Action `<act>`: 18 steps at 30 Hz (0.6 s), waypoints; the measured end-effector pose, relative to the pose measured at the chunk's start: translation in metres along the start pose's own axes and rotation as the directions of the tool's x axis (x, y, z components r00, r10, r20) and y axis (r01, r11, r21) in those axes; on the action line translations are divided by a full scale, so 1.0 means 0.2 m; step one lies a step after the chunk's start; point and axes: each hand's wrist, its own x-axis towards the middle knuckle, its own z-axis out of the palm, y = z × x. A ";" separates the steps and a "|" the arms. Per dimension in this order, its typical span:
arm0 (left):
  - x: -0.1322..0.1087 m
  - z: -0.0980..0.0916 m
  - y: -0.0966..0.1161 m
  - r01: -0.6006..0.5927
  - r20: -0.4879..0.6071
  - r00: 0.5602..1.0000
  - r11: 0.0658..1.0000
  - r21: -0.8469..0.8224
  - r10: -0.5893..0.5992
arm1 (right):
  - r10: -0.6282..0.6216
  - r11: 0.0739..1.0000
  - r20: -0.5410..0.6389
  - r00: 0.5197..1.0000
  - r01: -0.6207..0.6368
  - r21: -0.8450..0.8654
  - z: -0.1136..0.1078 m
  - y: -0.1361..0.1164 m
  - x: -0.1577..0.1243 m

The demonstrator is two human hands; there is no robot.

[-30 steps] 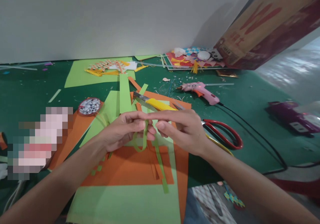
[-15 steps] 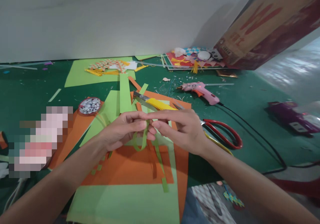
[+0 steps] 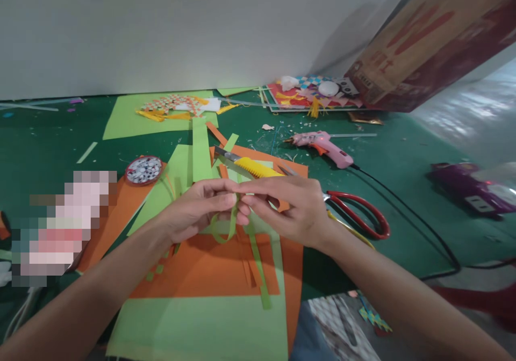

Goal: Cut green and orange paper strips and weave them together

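My left hand (image 3: 205,210) and my right hand (image 3: 288,205) meet above the sheets, with fingertips pinched together. Between them is a thin green paper strip (image 3: 232,226), which curls into a loop under the left fingers. Fingers partly cover the spot where the strip is gripped. Other narrow strips, orange and green (image 3: 256,259), hang or lie just below the hands. Beneath is an orange sheet (image 3: 193,275) on a light green sheet (image 3: 201,326). A yellow utility knife (image 3: 256,167) lies just beyond my fingers. Scissors with red handles (image 3: 363,216) are partly hidden by my right hand.
A pink glue gun (image 3: 322,145) with a black cord lies at right. Left are a round dish of googly eyes (image 3: 144,170) and a blurred-out object (image 3: 68,226). At the back lie a woven paper fish (image 3: 173,105) and a craft pile (image 3: 310,95). A paper bag (image 3: 423,44) stands back right.
Both hands stay nearly in place, with the right fingers shifted slightly left. The strip's loop and the orange strips beneath have moved a little. The whole view has drifted slightly.
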 end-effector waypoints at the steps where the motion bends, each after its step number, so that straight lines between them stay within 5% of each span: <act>1: 0.00 0.00 0.00 -0.001 -0.001 1.000 1.000 0.001 0.001 | -0.004 1.000 0.003 1.000 0.004 -0.011 0.00 0.00 0.00; 18: 0.00 -0.01 0.00 0.118 0.023 0.993 0.992 0.039 -0.119 | 0.342 0.894 0.230 0.911 -0.391 0.218 -0.04 -0.01 0.04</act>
